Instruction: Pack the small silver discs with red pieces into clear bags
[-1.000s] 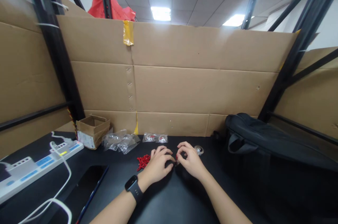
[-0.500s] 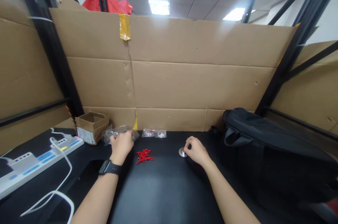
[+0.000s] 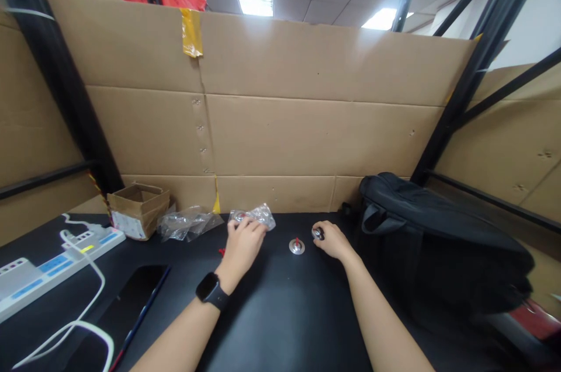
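Observation:
My left hand (image 3: 244,243), with a dark watch on the wrist, is at the back of the black table. Its fingers grip a small clear plastic packet (image 3: 264,215), which looks tilted up. Pinched in my right hand (image 3: 333,240) is a small shiny round metal piece (image 3: 317,233), partly covered by the fingers. Between the hands a silver metal disc (image 3: 297,247) lies flat, with a small red piece standing at its middle. Most of the red hooked pieces (image 3: 221,251) are hidden behind my left hand.
At the left are crumpled clear plastic bags (image 3: 188,224), an open cardboard box (image 3: 138,208), a white power strip (image 3: 61,270) with a cable, and a dark phone-like slab (image 3: 131,308). A black bag (image 3: 438,249) fills the right side. Cardboard (image 3: 280,138) walls the back.
My left hand has moved right from the crumpled bags to the small packets. My right hand has come off the disc and moved right, holding a round metal piece. The red piece on the disc now shows.

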Demonstrator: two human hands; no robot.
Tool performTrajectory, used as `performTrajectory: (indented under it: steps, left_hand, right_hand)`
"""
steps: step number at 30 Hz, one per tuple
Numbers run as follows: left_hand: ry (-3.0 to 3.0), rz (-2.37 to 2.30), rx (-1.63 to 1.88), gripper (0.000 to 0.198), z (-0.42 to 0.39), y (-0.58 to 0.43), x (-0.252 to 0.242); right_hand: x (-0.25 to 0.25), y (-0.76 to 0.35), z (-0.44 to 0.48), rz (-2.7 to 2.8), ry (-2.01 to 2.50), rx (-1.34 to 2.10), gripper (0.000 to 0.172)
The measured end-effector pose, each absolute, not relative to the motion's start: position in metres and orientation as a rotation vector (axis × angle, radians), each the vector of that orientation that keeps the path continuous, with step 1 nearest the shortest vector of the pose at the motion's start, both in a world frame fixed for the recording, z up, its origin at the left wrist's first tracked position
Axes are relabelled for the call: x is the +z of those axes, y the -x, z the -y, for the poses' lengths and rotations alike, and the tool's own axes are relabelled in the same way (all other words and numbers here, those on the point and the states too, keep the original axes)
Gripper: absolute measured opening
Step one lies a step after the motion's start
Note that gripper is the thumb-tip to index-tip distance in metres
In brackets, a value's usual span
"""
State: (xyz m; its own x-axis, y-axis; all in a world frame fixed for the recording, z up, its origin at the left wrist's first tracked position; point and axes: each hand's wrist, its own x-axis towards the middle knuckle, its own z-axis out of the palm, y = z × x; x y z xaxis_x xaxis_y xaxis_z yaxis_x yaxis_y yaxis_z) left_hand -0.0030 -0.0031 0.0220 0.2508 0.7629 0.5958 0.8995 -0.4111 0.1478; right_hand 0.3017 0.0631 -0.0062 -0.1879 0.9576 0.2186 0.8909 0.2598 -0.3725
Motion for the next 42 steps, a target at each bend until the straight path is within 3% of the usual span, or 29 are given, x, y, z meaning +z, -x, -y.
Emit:
performTrajectory:
  steps: [3,7,15,20,25,29,36,42]
  left_hand:
    - [2.516,1.524,-0.771,0.021,0.004,-0.008,0.010]
    - [2.632,1.560,-0.754,0.039,0.005,0.005,0.013]
    - [2.541,1.824,-0.666,0.045,-0.007,0.056,0.025]
    - [2.666,1.924,-0.515,0.021,-0.010,0.092,0.038]
    - [2.892,1.776,-0.498,0.020,-0.012,0.085,0.028]
    - [2.899,1.722,-0.521,0.002,-0.012,0.067,0.016]
    - [2.951,1.697,-0.829,0.015,0.003,0.058,0.039]
    - [3.109,1.573,-1.723,0.020,0.005,0.024,0.045]
  right_hand:
    - [-0.011,-0.305,-0.065,2.124,1.625,0.219,0.032]
    - [-0.013,-0.308,-0.068,2.084,1.579,0.221,0.032]
    - [-0.014,-0.316,-0.074,2.020,1.530,0.339,0.039]
    - [-0.004,-0.312,-0.070,1.953,1.405,0.381,0.038]
    - [0.017,-0.283,-0.051,1.904,1.174,0.483,0.041]
    - [0.028,-0.249,-0.030,1.944,1.041,0.559,0.044]
    - [0.032,-0.205,0.000,1.914,0.857,0.727,0.043]
    - [0.028,-0.187,0.010,1.835,0.739,0.866,0.036]
